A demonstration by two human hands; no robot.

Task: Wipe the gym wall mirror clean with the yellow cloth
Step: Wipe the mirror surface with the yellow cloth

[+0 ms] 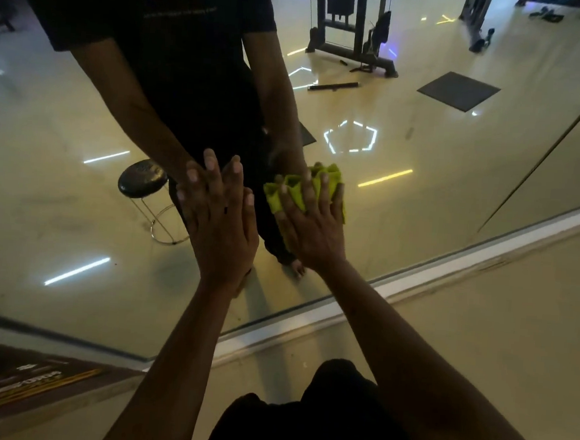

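Right hand [310, 226]: your fingers spread flat, pressing the cloth [322, 184] onto the mirror [59, 203].
Left hand [218, 215]: at nine o'clock, released, flat, bracing you.

Left hand [218, 221] flat against the wall mirror [59, 203], fingers straight and together, holding nothing. Just beside it, right hand [310, 228] pressing the folded yellow cloth [332, 180] to the glass, fingers spread over it, cloth edges poking out between and above them. Low on the mirror, near its white bottom frame [415, 280]. Reflected in the glass: black round stool [143, 179], dark floor mat [459, 90], cable machine [353, 28], glowing pentagon light [351, 136].
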